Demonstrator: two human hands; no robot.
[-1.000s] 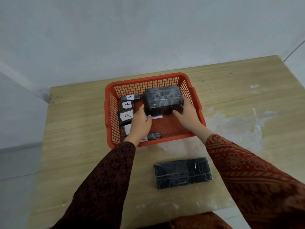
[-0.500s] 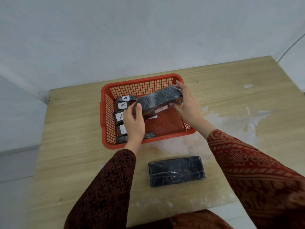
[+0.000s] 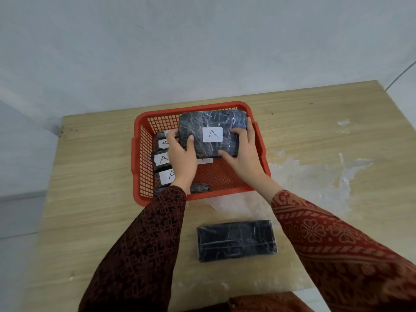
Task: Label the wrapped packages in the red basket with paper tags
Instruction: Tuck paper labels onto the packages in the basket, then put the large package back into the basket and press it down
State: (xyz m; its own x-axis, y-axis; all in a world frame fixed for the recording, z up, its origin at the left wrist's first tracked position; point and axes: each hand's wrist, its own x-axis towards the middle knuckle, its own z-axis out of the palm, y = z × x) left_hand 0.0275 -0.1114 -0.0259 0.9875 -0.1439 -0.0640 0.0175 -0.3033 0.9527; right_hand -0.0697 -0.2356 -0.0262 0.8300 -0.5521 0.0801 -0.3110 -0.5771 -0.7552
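Lying nearest, below both wrists, an untagged film-wrapped black package (image 3: 236, 240) is seen. Beyond, the tagged package (image 3: 211, 134) is clamped at its ends by the left hand (image 3: 182, 158) and right hand (image 3: 242, 155) over the red basket (image 3: 262, 154); its slick film is best gripped by the edges.

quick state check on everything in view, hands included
large wrapped package: held over the basket by both hands, white "A" tag facing up
left hand: gripping the package's left edge
right hand: gripping its right edge
small wrapped packages: lying along the basket's left side, tagged "A"
red basket: upright on the table
wrapped package on the table: lying flat, no tag visible
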